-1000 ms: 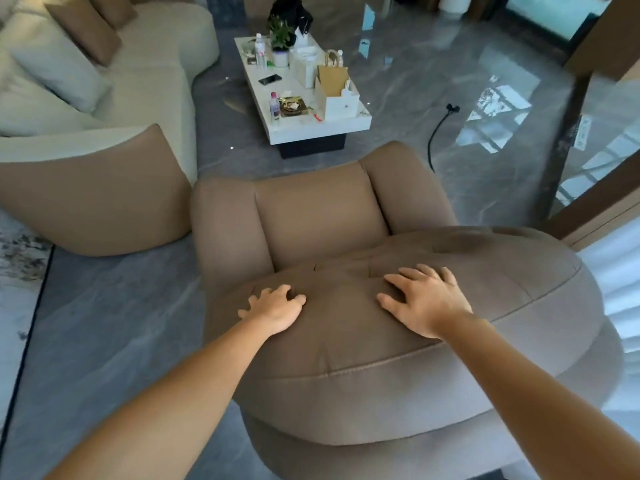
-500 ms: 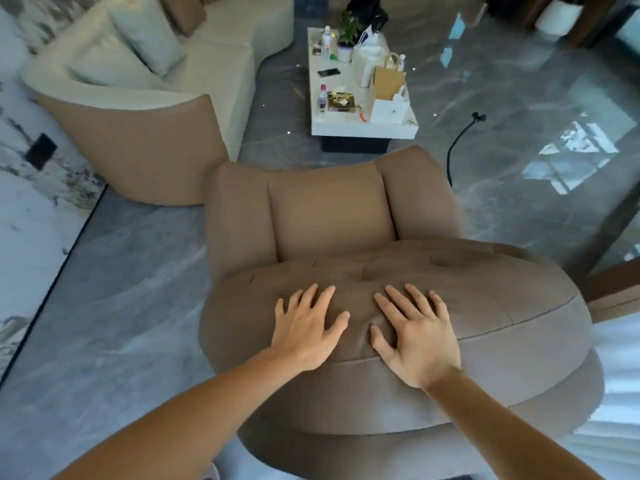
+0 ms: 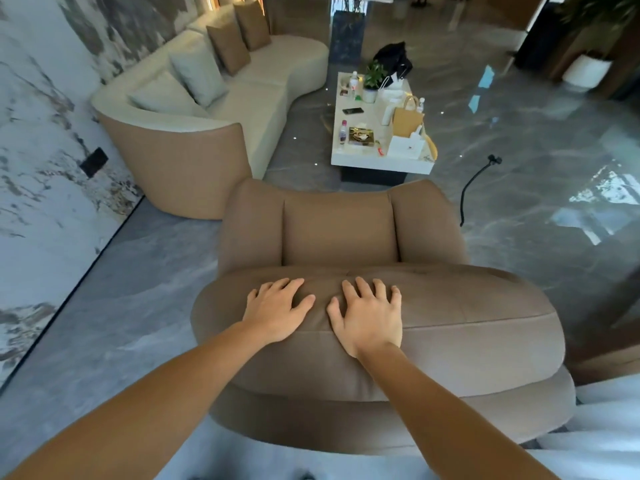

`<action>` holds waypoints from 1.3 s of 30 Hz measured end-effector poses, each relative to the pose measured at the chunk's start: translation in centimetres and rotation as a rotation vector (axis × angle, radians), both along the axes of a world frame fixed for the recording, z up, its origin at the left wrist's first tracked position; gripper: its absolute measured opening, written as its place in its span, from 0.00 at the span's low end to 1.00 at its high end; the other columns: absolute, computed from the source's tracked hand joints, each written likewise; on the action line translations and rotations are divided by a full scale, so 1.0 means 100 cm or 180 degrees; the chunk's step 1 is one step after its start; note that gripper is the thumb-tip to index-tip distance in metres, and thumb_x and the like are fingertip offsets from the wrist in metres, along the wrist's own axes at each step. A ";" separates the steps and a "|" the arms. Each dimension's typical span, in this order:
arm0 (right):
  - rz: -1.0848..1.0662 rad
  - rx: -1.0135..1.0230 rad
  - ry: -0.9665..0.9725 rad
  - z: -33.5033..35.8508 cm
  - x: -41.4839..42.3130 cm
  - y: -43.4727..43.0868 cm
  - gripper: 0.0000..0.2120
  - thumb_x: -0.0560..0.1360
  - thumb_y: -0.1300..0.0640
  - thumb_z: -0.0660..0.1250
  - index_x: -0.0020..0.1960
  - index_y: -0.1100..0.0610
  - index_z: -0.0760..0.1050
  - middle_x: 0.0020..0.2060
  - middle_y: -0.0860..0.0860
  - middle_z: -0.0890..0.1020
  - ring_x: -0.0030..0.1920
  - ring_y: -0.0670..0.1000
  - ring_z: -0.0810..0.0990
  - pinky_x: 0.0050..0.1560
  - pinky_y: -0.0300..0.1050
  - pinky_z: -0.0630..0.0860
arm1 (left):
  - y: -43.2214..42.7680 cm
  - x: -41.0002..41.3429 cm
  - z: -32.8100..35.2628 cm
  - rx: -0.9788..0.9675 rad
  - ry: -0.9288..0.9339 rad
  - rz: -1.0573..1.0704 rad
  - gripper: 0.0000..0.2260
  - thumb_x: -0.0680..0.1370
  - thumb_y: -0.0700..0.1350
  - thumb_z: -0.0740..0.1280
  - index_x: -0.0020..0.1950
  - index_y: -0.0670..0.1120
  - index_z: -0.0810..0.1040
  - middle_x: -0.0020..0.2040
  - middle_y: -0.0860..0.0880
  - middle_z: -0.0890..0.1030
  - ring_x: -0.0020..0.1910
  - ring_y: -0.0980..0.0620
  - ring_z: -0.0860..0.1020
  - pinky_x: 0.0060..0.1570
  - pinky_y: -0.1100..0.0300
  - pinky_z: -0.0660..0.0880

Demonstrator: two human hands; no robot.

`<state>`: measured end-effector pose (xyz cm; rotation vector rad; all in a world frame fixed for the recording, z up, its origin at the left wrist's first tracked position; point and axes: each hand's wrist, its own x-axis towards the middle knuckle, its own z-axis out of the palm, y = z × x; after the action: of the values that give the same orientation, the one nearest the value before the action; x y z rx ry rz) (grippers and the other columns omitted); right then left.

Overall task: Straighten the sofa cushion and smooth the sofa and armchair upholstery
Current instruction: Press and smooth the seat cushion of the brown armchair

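Note:
A brown armchair fills the middle of the head view, seen from behind its padded backrest. My left hand lies flat on top of the backrest, fingers spread. My right hand rests flat beside it, a little to the right, also spread; the two hands are close but apart. Neither holds anything. The seat lies beyond them between two arm pads. A cream curved sofa with a tan end stands at the far left, carrying pale cushions and tan cushions leaning on its back.
A white coffee table stands past the armchair with bottles, a phone, a plant, a paper bag and a box. A black cable trails on the glossy grey floor at right. A marble wall runs along the left. White fabric lies at lower right.
Both hands have slid toward each other along the backrest top and flattened. The view has tilted up, showing more of the sofa and room.

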<state>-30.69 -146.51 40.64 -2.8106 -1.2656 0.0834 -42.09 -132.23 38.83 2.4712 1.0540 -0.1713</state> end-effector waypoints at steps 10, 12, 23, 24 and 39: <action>0.0294 0.0101 0.0061 0.005 0.061 -0.081 0.33 0.74 0.31 0.44 0.72 0.44 0.68 0.71 0.50 0.73 0.71 0.55 0.67 0.71 0.57 0.60 | -0.042 -0.005 0.007 0.0564 -0.0541 0.0002 0.32 0.74 0.69 0.48 0.72 0.56 0.67 0.75 0.51 0.65 0.74 0.47 0.60 0.72 0.42 0.57; 0.0000 0.0054 0.0039 0.002 0.077 -0.105 0.34 0.74 0.30 0.43 0.72 0.44 0.68 0.71 0.48 0.73 0.72 0.55 0.66 0.71 0.58 0.60 | -0.054 -0.005 0.003 0.0699 -0.0535 -0.0146 0.31 0.74 0.70 0.46 0.72 0.57 0.67 0.76 0.52 0.65 0.74 0.48 0.60 0.71 0.42 0.57; -0.0294 0.0157 0.0096 -0.011 0.075 -0.105 0.33 0.75 0.34 0.42 0.73 0.45 0.68 0.72 0.49 0.72 0.74 0.56 0.63 0.75 0.61 0.54 | -0.054 -0.003 -0.003 0.0973 -0.0382 -0.0233 0.28 0.77 0.64 0.47 0.72 0.57 0.69 0.74 0.52 0.70 0.73 0.47 0.64 0.70 0.45 0.60; -0.0298 0.0156 0.0099 -0.010 0.075 -0.102 0.33 0.75 0.34 0.41 0.73 0.45 0.67 0.72 0.49 0.72 0.74 0.56 0.62 0.75 0.60 0.54 | -0.051 -0.003 -0.002 0.0963 -0.0365 -0.0216 0.27 0.77 0.64 0.47 0.72 0.58 0.68 0.74 0.52 0.69 0.73 0.47 0.64 0.70 0.46 0.60; -0.0383 -0.0088 0.0375 0.001 0.068 -0.098 0.31 0.76 0.36 0.42 0.73 0.46 0.66 0.74 0.48 0.69 0.75 0.55 0.59 0.75 0.60 0.52 | -0.047 -0.008 0.001 0.0707 -0.0101 -0.0169 0.28 0.78 0.65 0.44 0.75 0.59 0.62 0.77 0.53 0.64 0.75 0.45 0.59 0.71 0.45 0.58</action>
<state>-23.91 -156.32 40.69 -2.8495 -1.0771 0.2586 -42.87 -136.92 38.89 2.6921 1.0444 -0.0323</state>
